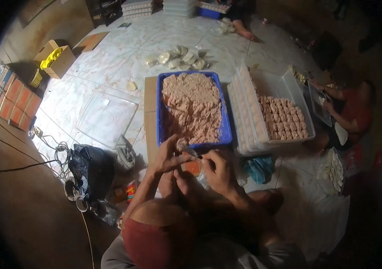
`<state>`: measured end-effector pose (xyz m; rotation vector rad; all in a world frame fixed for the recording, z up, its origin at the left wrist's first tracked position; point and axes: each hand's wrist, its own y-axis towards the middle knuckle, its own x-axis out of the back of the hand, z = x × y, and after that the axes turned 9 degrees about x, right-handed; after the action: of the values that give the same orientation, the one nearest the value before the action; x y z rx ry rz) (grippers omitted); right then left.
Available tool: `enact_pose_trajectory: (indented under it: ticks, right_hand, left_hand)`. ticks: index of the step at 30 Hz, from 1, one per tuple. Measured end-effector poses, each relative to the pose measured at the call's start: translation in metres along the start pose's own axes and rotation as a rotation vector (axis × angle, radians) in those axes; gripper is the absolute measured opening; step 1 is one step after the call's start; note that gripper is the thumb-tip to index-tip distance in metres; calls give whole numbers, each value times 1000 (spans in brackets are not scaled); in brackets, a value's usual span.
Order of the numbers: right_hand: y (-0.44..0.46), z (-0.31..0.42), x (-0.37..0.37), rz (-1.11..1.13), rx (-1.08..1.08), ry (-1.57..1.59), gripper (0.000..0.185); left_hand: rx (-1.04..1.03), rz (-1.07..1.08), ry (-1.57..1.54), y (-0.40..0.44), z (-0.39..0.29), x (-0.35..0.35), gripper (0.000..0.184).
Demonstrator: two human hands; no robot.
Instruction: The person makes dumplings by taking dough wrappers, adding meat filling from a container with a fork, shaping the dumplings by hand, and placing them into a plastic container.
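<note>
My left hand (169,156) is curled around a small dumpling with pinkish filling (182,144), just in front of the blue tub's near edge. In my right hand (218,169) is a slim metal spatula (192,152), its blade angled toward the dumpling. The exact shape of the blade is hard to make out. Ground pinkish filling (193,101) is heaped in the blue tub (227,121), piled higher at the far end and scooped lower near me.
Right of the tub, stacked clear plastic boxes (306,101) hold rows of filled dumplings (285,119). Bagged pale wrappers (182,58) lie beyond the tub. A clear lid (105,117) and a black bag (91,168) lie left. Another person (352,107) sits at right, handling a tray.
</note>
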<state>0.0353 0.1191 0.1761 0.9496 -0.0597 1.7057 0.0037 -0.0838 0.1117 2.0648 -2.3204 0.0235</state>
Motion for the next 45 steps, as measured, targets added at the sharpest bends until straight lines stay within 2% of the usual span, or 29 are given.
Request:
enact_pose_trajectory:
  ticks: [1, 2, 4, 5, 6, 8, 9, 12, 14, 16, 18, 22, 24, 25, 26, 28, 29, 30, 32, 33, 35, 37, 38, 39, 40, 41, 43, 44, 45]
  right_hand:
    - [1, 5, 6, -43, -22, 26, 9]
    - [-3, 8, 8, -83, -61, 54, 8]
    - [-13, -2, -2, -32, -40, 44, 6]
    - [-14, -1, -2, -60, -26, 48, 6]
    - [-7, -3, -2, -89, 4, 48, 6]
    - [-1, -6, -1, -65, 7, 36, 6]
    - [-6, -6, -2, -34, -9, 32, 7]
    - [-7, -3, -5, 6, -64, 44, 7]
    - [-7, 0, 0, -138, -15, 22, 8]
    - [-16, -6, -8, -116, -39, 46, 7]
    - [-13, -10, -10, -76, 3, 48, 10]
    - [-8, -3, -5, -57, -4, 109, 9]
    - [3, -8, -9, 20, -47, 87, 8]
    - [11, -12, -9, -45, -12, 21, 9]
    - [22, -16, -8, -112, 21, -47, 10]
    - [42, -29, -7, -13, -71, -54, 19]
    - [54, -38, -15, -28, 61, -200, 30]
    - [63, -41, -23, -51, 200, -351, 43]
    - [67, -32, -30, 252, -1, -85, 65]
    - [57, -33, -39, 265, 45, -44, 70]
    - [52, -29, -36, 319, 77, -161, 61]
    - [48, -29, -13, 386, 98, -272, 53]
    - [50, -26, 11, 258, 11, -112, 46]
    - [52, -30, 35, 127, -69, 47, 39]
    - [54, -47, 60, -90, 91, -38, 33]
    - [63, -42, 108, -162, 148, -56, 34]
    - [87, -55, 190, -145, 61, -231, 34]
    - [100, -89, 225, -79, 29, -269, 33]
    - [114, -95, 258, 23, -109, -393, 33]
  left_hand:
    - [133, 75, 110, -1, 2, 11, 41]
    - [137, 84, 108, 1, 6, 13, 41]
    - [-27, 126, 313, 8, 14, 11, 45]
    - [25, 81, 333, 8, 13, 9, 47]
    - [7, 77, 336, 10, 10, 10, 47]
    - [-16, 80, -35, 1, -14, 7, 42]
    - [-57, 60, 212, 3, 0, 14, 46]
    - [62, 29, 271, 7, 5, 8, 45]
    - [-13, 14, 291, 19, 0, 11, 43]
    - [-90, 15, 321, 9, 4, 7, 39]
    - [-54, 7, 230, 9, 0, 8, 39]
    - [-100, 62, 191, 5, -11, 20, 47]
    - [78, 159, 442, 15, -5, 24, 48]
    - [23, 30, 457, 14, 11, 22, 51]
    - [12, 29, 460, 19, 7, 22, 51]
    - [88, 21, 87, 12, 3, 15, 56]
    - [206, 9, -110, 7, -10, 11, 61]
    - [202, 23, -105, 6, -8, 10, 61]
    - [126, 94, -491, 1, 3, 8, 64]
    - [175, 212, -306, -1, 9, 16, 72]
    - [84, 226, -352, -6, 15, 6, 76]
    - [19, 186, -408, -10, 13, -4, 84]
    - [42, 170, -415, -17, -5, -6, 88]
    - [80, 167, -280, -19, -16, -4, 85]
    - [71, 159, -209, -20, -15, -3, 69]
    - [128, 167, -205, -24, -5, -4, 59]
    - [244, 229, -198, -35, 6, -10, 46]
    - [304, 284, -195, -39, 6, -15, 42]
    - [326, 356, -119, -42, -2, -18, 37]
